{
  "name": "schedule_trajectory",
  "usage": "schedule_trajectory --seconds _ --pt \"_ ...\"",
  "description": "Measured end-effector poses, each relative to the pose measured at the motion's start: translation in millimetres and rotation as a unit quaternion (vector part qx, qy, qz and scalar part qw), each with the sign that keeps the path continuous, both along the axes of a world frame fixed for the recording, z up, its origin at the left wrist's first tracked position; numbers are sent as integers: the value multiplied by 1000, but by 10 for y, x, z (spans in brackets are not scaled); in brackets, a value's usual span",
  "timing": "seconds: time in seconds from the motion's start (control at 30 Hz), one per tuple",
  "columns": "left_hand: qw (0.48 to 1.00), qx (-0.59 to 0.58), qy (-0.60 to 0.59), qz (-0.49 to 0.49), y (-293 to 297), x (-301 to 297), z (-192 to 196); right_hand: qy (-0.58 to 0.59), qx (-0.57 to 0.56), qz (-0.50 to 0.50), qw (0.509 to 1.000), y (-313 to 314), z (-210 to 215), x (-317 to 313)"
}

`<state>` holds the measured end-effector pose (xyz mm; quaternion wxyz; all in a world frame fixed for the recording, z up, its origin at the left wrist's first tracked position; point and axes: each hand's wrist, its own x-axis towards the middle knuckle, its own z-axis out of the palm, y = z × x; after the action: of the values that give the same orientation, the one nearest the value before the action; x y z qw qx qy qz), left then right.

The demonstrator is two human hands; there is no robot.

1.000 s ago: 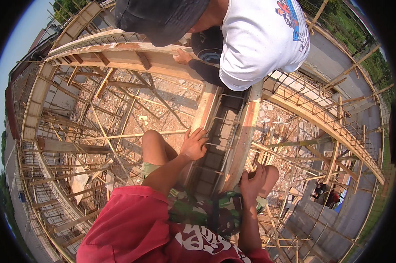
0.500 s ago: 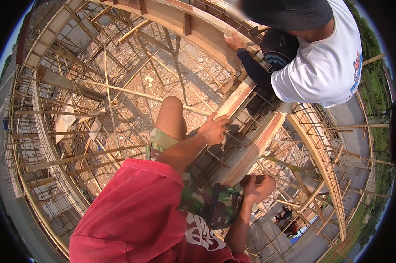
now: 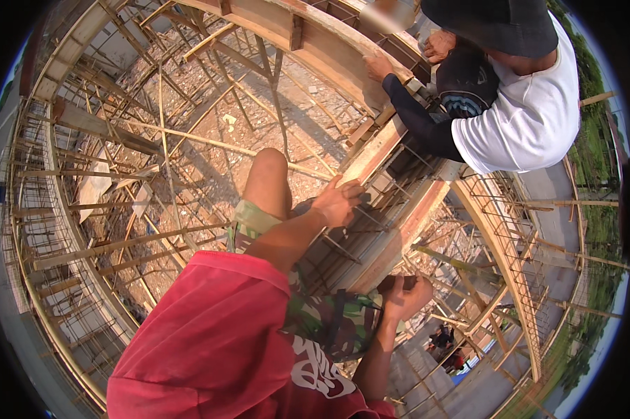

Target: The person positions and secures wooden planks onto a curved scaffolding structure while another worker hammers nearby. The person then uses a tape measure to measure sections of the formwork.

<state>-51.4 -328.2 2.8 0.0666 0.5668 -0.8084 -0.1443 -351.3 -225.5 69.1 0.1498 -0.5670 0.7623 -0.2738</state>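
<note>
My left hand (image 3: 337,204) is closed over the upper edge of a wooden formwork board (image 3: 379,152), its fingers bent toward the channel inside. Steel reinforcing bars (image 3: 344,249) run in that channel, between this board and a second formwork board (image 3: 416,223). By the near end of the second board, my right hand (image 3: 410,299) is curled around a dark brown piece (image 3: 390,283); its kind cannot be made out. Camouflage shorts (image 3: 336,321) cover my thigh beside the right hand. My bent knee (image 3: 268,171) is left of the channel.
A co-worker in a white shirt (image 3: 521,129) leans over the far end, one hand (image 3: 380,68) on a curved form (image 3: 329,52). Poles (image 3: 165,119) prop the forms above rubble-strewn ground (image 3: 210,150) far below. A curved beam form with rebar (image 3: 500,258) runs off at right.
The co-worker has shifted to the right and back, and their other hand now shows near their knee. Both my hands keep their places; the view has shifted slightly.
</note>
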Motion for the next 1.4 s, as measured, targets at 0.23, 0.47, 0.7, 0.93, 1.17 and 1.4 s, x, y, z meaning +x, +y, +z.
schedule_trajectory --seconds 0.23,0.47,0.7,0.93,1.17,1.4 --pt "1000 -2 6 11 -1 -25 59 -33 7 -4 999 23 -7 -9" --pt "998 -14 64 26 11 -30 40 -26 9 -10 1000 3 56 23" --pt "999 -25 40 25 11 -28 17 -5 -51 -7 999 -9 -61 -56" --pt "998 -29 51 29 9 -44 46 -77 -57 -48 994 5 -109 6" --pt "998 -29 38 30 19 -43 55 -85 -29 -53 995 -7 50 65" --pt "998 -44 45 25 21 -41 18 -83 -42 -37 995 -37 123 128"
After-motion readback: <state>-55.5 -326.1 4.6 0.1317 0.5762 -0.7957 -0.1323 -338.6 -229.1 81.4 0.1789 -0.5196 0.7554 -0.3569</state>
